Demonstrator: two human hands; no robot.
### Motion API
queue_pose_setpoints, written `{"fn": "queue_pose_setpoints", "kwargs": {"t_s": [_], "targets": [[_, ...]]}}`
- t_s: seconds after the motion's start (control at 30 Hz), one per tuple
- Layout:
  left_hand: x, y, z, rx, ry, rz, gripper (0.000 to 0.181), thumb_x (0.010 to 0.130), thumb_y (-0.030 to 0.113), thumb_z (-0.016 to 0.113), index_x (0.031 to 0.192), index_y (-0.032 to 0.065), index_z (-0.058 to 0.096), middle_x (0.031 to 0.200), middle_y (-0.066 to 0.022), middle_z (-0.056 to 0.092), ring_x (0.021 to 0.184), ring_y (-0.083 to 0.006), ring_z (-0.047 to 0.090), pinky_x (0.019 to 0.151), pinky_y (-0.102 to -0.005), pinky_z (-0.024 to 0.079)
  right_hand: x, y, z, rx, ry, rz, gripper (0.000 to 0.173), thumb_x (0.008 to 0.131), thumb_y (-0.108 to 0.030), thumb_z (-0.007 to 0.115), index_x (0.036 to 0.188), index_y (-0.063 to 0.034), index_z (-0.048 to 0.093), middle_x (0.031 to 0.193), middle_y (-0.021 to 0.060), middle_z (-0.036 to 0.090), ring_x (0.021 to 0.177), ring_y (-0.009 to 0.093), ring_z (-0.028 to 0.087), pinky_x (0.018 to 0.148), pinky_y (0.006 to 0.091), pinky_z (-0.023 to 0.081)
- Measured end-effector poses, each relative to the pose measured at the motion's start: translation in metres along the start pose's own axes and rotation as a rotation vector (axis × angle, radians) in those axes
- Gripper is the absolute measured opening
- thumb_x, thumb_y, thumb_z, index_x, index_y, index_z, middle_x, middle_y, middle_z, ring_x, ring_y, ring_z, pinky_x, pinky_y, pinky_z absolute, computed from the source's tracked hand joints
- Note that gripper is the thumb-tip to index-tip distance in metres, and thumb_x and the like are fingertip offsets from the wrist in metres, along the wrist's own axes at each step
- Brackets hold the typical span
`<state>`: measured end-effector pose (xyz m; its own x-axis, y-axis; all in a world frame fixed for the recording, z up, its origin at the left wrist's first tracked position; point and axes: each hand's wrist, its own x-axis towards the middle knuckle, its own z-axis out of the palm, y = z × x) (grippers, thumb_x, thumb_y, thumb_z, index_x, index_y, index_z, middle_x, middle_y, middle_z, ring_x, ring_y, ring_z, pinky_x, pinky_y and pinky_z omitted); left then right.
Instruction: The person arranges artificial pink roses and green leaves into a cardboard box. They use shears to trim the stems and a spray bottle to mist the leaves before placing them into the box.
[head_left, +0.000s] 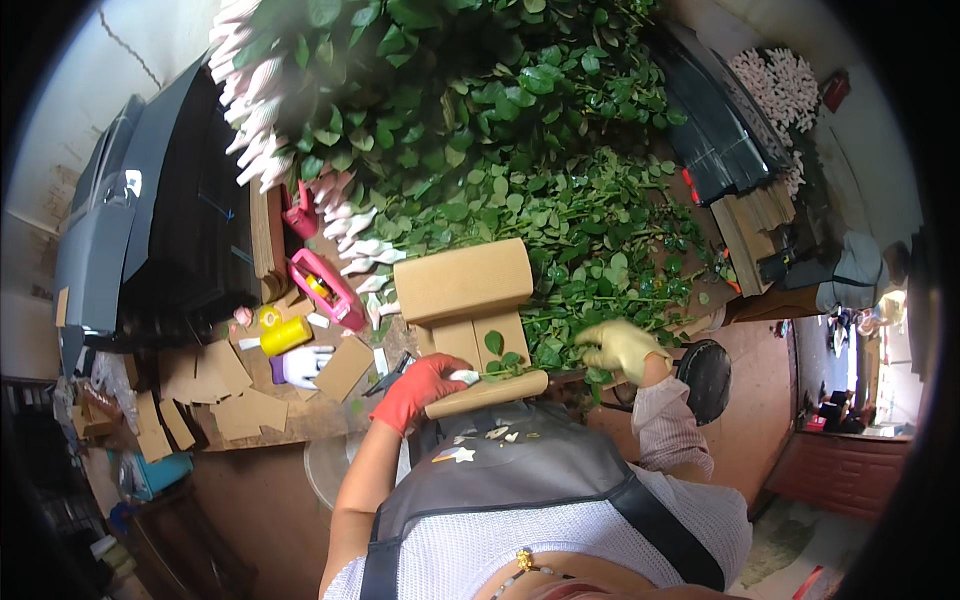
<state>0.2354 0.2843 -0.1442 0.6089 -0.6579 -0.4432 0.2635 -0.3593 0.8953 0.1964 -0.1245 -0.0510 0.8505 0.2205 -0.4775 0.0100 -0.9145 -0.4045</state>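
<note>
My left hand (420, 388), in a red rubber glove, has its fingers around a rose head in a white sleeve (466, 376). This rose lies along the near edge of a corrugated cardboard wrapper (487, 394), its leaves (504, 360) over the board. The wrapper's far flap (463, 281) curls up over other rose stems. My right hand (628, 351), in a pale yellow glove, is at the leafy stems to the right of the wrapper. Leaves and blur hide whether its fingers hold a stem.
Leafy roses (525, 195) cover the table's far side. Leftward are a pink tape dispenser (330, 289), a yellow roll (286, 335), a white glove (304, 366) and cardboard pieces (206, 371). Dark boxes (176, 202) stand behind them. A black stool (705, 381) and another person's sleeve (859, 259) are right.
</note>
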Motion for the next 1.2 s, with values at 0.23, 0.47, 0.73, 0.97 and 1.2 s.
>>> {"fn": "queue_pose_setpoints", "kwargs": {"t_s": [0.23,0.47,0.73,0.97,1.2], "targets": [[0.014,0.006,-0.007,0.587,-0.082,0.292,0.042,0.082,0.012,0.082,0.123,0.0147,0.072,0.106,-0.0159,0.071,0.101,-0.0368,0.069,0.089,-0.0434,0.057,0.169,-0.033,-0.043,-0.230,0.748,-0.242,0.023,0.101,-0.023,0.063,0.116,-0.0114,0.076,0.103,0.0095,0.077,0.086,0.026,0.074,0.080,0.0423,0.062],[0.009,0.006,-0.006,0.522,-0.031,0.261,0.027,0.087,0.016,0.081,0.113,0.0102,0.077,0.107,-0.0117,0.074,0.102,-0.0345,0.069,0.090,-0.0431,0.057,0.247,-0.061,-0.061,-0.325,0.397,0.019,0.027,0.095,-0.024,0.067,0.119,-0.0139,0.075,0.136,0.0053,0.067,0.131,0.022,0.059,0.120,0.0424,0.037],[0.006,0.013,-0.004,0.516,0.002,0.268,0.027,0.088,0.016,0.079,0.115,0.0126,0.076,0.102,-0.0131,0.073,0.097,-0.0358,0.069,0.085,-0.0435,0.057,0.169,-0.057,-0.131,-0.239,0.849,-0.181,0.025,0.090,-0.008,0.066,0.112,-0.0105,0.077,0.130,0.0126,0.072,0.117,0.034,0.067,0.115,0.0465,0.046],[-0.004,0.028,-0.006,0.326,0.123,0.346,0.045,0.090,0.011,0.079,0.134,0.0133,0.068,0.105,-0.0099,0.074,0.089,-0.0264,0.069,0.080,-0.0375,0.057,0.074,-0.034,-0.136,-0.074,1.025,-0.492,0.029,0.093,-0.009,0.058,0.116,0.0015,0.072,0.120,0.0175,0.073,0.110,0.040,0.068,0.108,0.0543,0.048],[-0.050,0.160,0.034,-0.731,0.332,0.658,0.086,0.089,-0.009,0.075,0.163,0.0106,0.035,0.155,-0.0122,0.052,0.109,-0.0135,0.065,0.089,-0.0280,0.055,0.004,-0.022,-0.097,-0.247,0.707,-0.479,0.022,0.086,-0.008,0.053,0.103,-0.0039,0.066,0.093,0.0110,0.070,0.079,0.033,0.065,0.078,0.0417,0.052]]}}
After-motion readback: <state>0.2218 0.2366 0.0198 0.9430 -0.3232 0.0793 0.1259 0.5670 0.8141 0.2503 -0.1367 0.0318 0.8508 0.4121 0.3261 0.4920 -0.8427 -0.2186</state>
